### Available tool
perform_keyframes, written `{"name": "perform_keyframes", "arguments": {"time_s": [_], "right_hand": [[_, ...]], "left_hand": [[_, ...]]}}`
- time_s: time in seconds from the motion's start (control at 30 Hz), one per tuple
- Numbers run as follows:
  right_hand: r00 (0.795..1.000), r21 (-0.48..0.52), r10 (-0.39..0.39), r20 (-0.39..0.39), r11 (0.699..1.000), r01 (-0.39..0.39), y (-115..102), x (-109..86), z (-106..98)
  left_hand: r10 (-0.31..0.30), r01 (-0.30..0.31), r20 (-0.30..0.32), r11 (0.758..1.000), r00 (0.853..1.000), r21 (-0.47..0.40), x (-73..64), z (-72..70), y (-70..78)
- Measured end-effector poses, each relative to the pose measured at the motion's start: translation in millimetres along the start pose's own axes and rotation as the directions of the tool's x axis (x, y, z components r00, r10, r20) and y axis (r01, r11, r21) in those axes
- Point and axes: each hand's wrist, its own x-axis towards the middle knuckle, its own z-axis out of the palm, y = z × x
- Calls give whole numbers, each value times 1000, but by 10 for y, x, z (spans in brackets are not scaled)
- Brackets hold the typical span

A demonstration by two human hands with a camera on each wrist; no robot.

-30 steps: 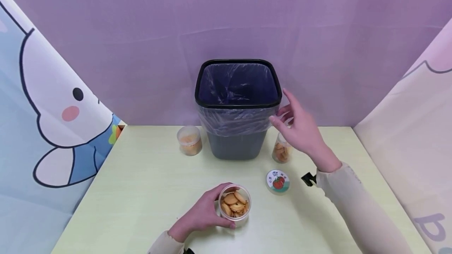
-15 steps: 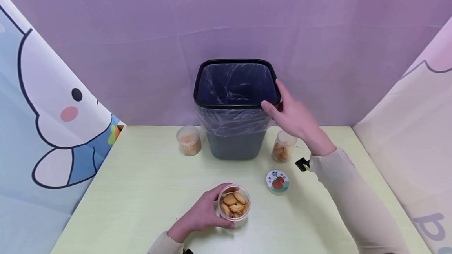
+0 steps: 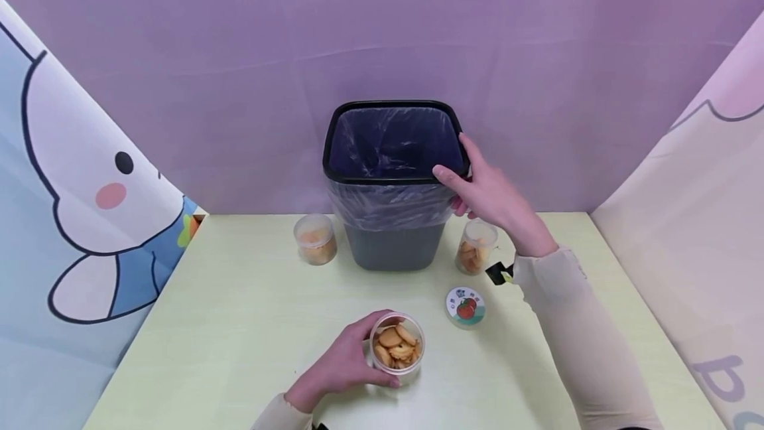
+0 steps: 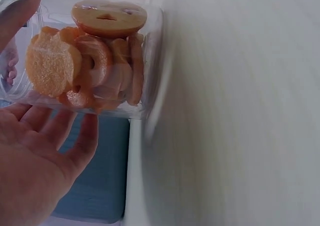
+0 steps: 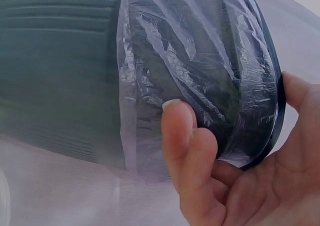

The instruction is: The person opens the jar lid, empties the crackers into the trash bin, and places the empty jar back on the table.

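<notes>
My left hand (image 3: 346, 360) grips a clear plastic jar (image 3: 398, 372) of cookies (image 3: 394, 344) near the front of the table. In the left wrist view its thumb and fingers lie on opposite sides of the jar. At the back, my right hand (image 3: 498, 198) holds the right front corner of a grey trash bin (image 3: 394, 247). The thumb lies over the black rim, while the right wrist view shows bent fingers (image 5: 200, 156) against the plastic liner (image 5: 175, 76) below it. A round lid (image 3: 465, 307) with a tomato picture lies right of the cookie jar.
Two more clear jars with biscuits flank the bin, the left jar (image 3: 316, 239) wider than the right jar (image 3: 477, 247). A purple cloth (image 3: 239, 85) hangs behind the table (image 3: 239, 324), with printed cloths at both sides.
My right hand has moved left from beside the bin and taken hold of its rim. The left hand stays on the cookie jar.
</notes>
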Motion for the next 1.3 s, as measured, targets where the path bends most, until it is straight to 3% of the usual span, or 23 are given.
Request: {"name": "perform_keyframes", "arguments": {"time_s": [0.2,0.4,0.53,0.8,1.07,1.3], "right_hand": [[1000,45,11,2,999,-11,5,1,15],[1000,50,15,-10,999,-14,12,9,24],[1000,59,14,-20,998,-12,18,13,29],[999,77,11,-36,997,-8,24,27,55],[999,93,12,-48,996,-8,48,34,67],[999,98,11,-48,995,-7,50,34,85]], "left_hand": [[7,-5,-39,999,999,45,-20,-72,31],[-1,8,-114,998,993,63,4,-304,130],[-11,25,-186,997,982,70,33,-485,188],[10,26,-321,994,947,106,41,-913,296],[-25,84,-383,987,923,140,91,-1393,512],[-53,139,-408,973,911,183,162,-1733,705]]}}
